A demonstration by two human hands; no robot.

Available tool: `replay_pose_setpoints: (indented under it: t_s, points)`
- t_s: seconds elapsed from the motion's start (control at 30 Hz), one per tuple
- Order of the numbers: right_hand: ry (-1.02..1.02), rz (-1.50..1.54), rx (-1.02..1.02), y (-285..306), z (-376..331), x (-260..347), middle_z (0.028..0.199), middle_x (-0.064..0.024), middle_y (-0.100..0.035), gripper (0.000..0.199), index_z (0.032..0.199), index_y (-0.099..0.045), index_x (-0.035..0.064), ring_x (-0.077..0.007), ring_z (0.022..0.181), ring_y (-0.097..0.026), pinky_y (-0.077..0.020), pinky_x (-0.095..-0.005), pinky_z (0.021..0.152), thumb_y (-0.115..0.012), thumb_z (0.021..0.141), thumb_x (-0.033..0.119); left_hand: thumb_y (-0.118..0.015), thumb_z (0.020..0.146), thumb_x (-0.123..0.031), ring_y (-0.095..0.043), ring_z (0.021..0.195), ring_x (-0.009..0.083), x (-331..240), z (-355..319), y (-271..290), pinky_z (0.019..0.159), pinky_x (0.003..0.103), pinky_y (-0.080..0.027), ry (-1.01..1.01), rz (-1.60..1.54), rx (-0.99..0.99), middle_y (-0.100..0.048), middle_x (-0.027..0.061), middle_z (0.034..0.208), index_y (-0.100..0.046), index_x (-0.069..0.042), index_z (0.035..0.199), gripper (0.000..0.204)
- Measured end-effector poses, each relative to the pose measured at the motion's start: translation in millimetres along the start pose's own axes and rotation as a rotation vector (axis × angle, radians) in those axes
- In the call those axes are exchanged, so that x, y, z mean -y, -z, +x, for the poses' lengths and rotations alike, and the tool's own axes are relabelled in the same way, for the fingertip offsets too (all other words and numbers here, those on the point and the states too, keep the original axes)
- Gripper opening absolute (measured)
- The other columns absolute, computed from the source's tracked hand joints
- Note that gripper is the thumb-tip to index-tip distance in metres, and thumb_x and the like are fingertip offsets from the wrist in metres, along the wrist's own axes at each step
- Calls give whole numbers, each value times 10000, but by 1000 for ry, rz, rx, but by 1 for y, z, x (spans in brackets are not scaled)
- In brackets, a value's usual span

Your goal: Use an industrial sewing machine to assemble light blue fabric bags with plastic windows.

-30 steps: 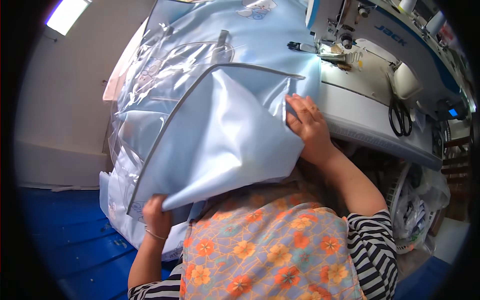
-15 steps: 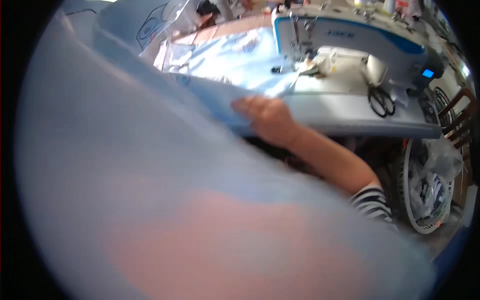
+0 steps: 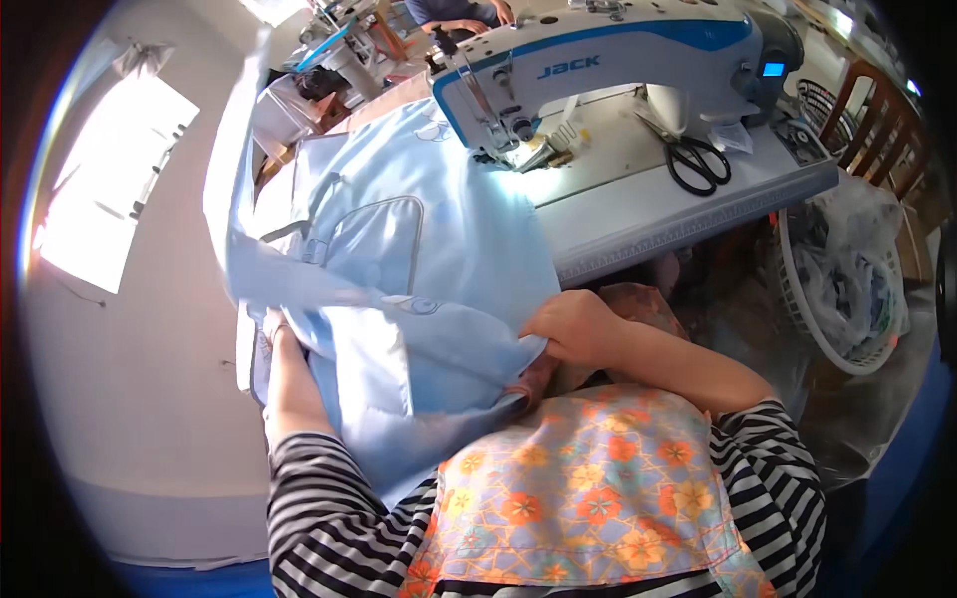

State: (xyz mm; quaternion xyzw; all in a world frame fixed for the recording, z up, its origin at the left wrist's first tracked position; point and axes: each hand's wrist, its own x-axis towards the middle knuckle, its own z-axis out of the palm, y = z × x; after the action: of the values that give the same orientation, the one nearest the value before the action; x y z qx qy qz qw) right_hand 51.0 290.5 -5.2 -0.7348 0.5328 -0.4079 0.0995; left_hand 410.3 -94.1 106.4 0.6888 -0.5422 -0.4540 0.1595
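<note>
Fabric [image 3: 399, 289], pale blue with grey piping, drapes from the surface [image 3: 648, 214] down onto the person's lap. Left hand [image 3: 274, 329] is mostly buried under a fold, its grip impossible to judge. Right hand [image 3: 573, 327] pinches the cloth's edge. Farther right, black scissors [image 3: 698, 159] lie beside the sewing machine [image 3: 618, 60], and a white basket [image 3: 847, 289] stands below.

Fabric [image 3: 399, 289] lies between left hand [image 3: 274, 329] and right hand [image 3: 568, 329]; sewing machine [image 3: 618, 60] on the surface [image 3: 648, 199] beyond, scissors [image 3: 698, 159] right, basket [image 3: 847, 289] farther right
</note>
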Motion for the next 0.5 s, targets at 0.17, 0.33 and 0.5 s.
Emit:
replay_pose_setpoints:
  t_s: [0.17,0.33,0.5]
  points:
    - [188,-76,-77,3,9,22,944,-80,-695,260,976,-681,104,-273,838,-667,-528,-415,783,-664,717,114,-612,890,-389,-634,661,238,67,59,99,545,395,-546,-166,279,-146,-643,137,981,-524,-23,1290,549]
    - [181,-11,-111,-4,-1,24,1078,-89,-686,306,1021,-673,89,-274,989,-659,-479,-460,950,-646,716,74,-697,786,-561,-662,761,216,154,-18,184,681,329,-567,-628,667,-713,-642,105,1000,-526,-55,1287,732]
    - [-26,121,-20,-3,-23,12,1128,-114,-677,300,1057,-668,64,-295,1090,-634,-407,-505,1046,-608,764,53,-565,931,-427,-668,832,213,148,-180,88,726,304,-561,174,-286,234,-656,114,1074,-551,-18,1241,513]
